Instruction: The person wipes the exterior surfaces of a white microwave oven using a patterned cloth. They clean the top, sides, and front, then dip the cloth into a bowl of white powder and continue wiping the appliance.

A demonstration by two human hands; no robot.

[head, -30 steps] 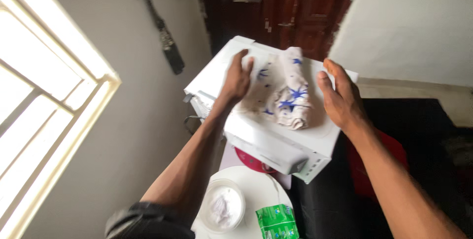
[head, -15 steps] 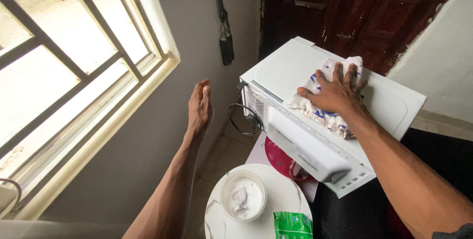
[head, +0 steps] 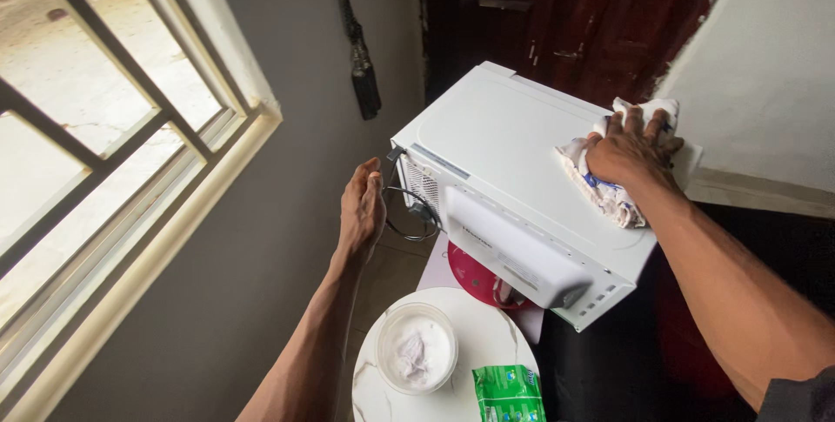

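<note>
A white microwave oven [head: 504,152] stands in the middle of the view, seen from above. My right hand [head: 628,150] presses a bunched white cloth with blue stars [head: 609,191] onto the right part of its top, fingers curled over the cloth. My left hand [head: 363,209] hangs in the air beside the oven's left side, fingers held together, holding nothing. It is close to the dark power cable [head: 409,213] looped at the oven's side vent.
Below the oven is a small round marble-look table [head: 452,387] with a white bowl [head: 416,358] of white stuff and a green packet [head: 509,393]. A red object [head: 474,278] sits under the oven. A barred window [head: 104,126] fills the left; a dark wooden door [head: 565,13] stands behind.
My right hand has slid the cloth to the right across the oven top. My left hand has come down and nearer to the oven's left side.
</note>
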